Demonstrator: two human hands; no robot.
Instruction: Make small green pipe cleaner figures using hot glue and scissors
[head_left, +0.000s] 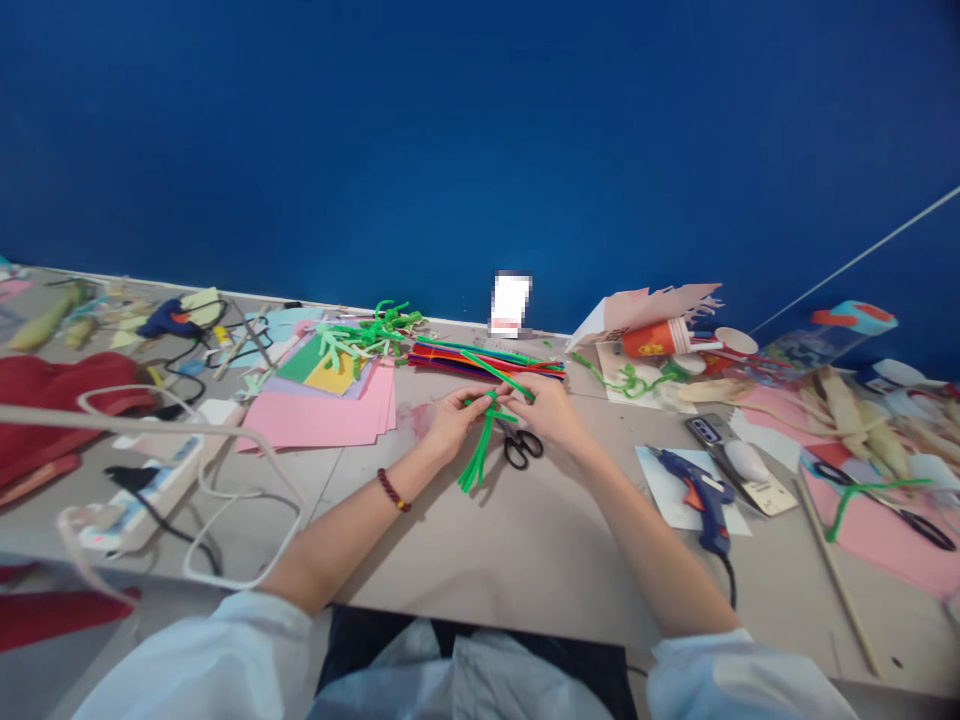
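Observation:
Green pipe cleaners (477, 455) hang in a small bunch between my two hands, their loose ends spreading down toward the table. My left hand (454, 420) pinches the bunch near its top. With bent fingers, my right hand (550, 408) grips a green pipe cleaner that crosses the bunch and sticks up to the left. Black-handled scissors (523, 449) lie on the table just beneath, their blades partly covered by the hands. Behind the hands rests a pile of pipe cleaners (442, 362) in several colours.
Pink paper sheets (322, 415) and finished-looking green twisted pieces (375, 325) lie left. A power strip (154, 490) with a looping white cable sits further left. On the right are a blue glue gun (705, 495), a phone (712, 438), paper cups (656, 340) and a wooden stick (836, 575).

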